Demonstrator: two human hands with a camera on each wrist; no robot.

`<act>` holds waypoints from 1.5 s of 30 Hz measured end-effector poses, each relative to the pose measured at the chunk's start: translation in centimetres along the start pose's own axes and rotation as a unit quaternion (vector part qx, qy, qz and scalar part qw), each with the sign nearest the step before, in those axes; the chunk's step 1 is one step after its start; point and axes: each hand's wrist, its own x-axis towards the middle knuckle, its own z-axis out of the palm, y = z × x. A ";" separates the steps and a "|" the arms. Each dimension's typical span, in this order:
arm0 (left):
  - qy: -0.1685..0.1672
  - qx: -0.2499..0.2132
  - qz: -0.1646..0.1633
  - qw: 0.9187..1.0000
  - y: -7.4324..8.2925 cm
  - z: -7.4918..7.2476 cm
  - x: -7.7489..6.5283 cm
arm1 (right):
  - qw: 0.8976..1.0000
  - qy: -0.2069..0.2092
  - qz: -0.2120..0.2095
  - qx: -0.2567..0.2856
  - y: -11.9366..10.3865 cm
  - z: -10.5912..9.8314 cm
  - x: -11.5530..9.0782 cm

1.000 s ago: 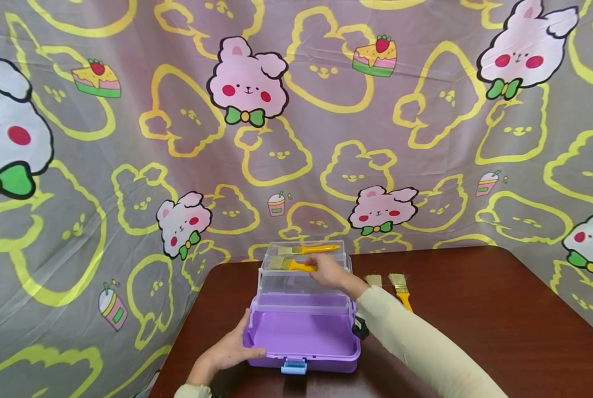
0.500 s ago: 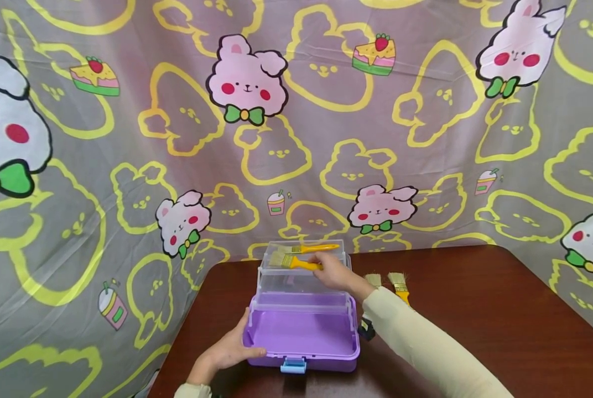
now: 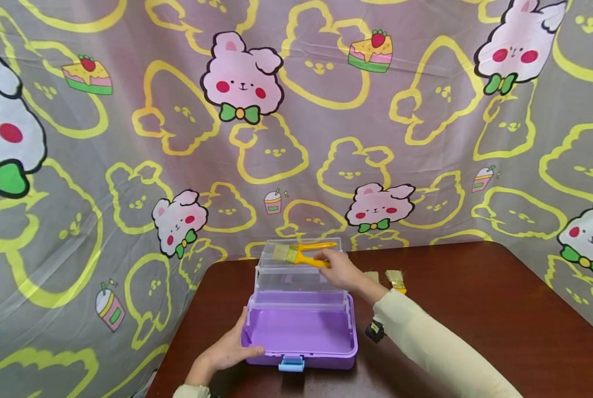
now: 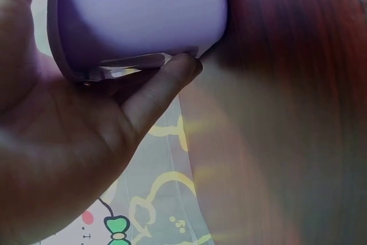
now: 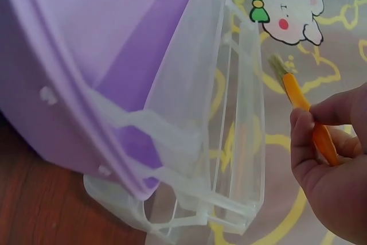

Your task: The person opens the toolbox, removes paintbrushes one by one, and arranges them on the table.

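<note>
In the head view, a purple toolbox (image 3: 301,331) stands with its clear fold-out trays (image 3: 296,282) raised at the back. My left hand (image 3: 229,345) holds the box at its front left corner; the left wrist view shows a finger (image 4: 163,93) along the outer wall. Above the trays, my right hand (image 3: 338,270) pinches a paintbrush (image 3: 308,260) by its yellow handle, bristles to the left. Through the right wrist view, this hand (image 5: 338,147) and the brush appear apart from the trays. Another paintbrush (image 3: 318,246) lies at the top tray, partly behind the held one.
Two more paintbrushes lie on the brown table to the right: one (image 3: 396,281) is partly covered by the right sleeve (image 3: 426,337), the other (image 3: 373,276) mostly by the forearm. A blue latch (image 3: 291,364) sticks out at the box front. A patterned curtain (image 3: 321,127) hangs behind.
My right hand has moved a little to the right, lifting the paintbrush slightly away from the tray. The left hand stays on the box.
</note>
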 end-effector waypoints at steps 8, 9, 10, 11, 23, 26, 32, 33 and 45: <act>0.002 0.011 -0.014 1.000 0.1 0.0 0.1 | 1.000 0.025 -0.008 -0.008 1.0 -1.1 -1.3; 0.001 0.011 -0.013 1.000 0.1 0.0 0.1 | 1.000 0.026 -0.006 -0.004 1.1 -1.4 -1.5; 0.002 0.012 -0.012 1.000 0.1 0.0 0.1 | 1.000 0.027 -0.005 -0.001 1.2 -1.6 -1.8; 0.001 0.011 -0.011 1.000 0.1 0.0 0.1 | 1.000 0.028 -0.004 0.002 1.3 -1.9 -2.0; -0.002 -0.004 -0.018 1.000 0.0 0.1 0.1 | 0.998 0.063 0.016 -0.002 3.4 -4.5 -3.9; -0.003 -0.005 -0.015 1.000 0.0 0.1 0.1 | 0.997 0.060 0.037 0.012 3.8 -5.2 -4.5; -0.002 -0.005 -0.012 1.000 0.1 0.1 0.0 | 0.996 0.058 0.065 0.026 4.9 -6.5 -5.5; -0.001 -0.002 -0.011 1.000 0.1 0.1 0.0 | 0.996 0.059 0.068 0.021 5.1 -6.6 -5.6; 0.003 0.000 -0.007 1.000 0.1 0.2 0.0 | 0.992 0.077 0.104 0.012 8.4 -8.1 -7.8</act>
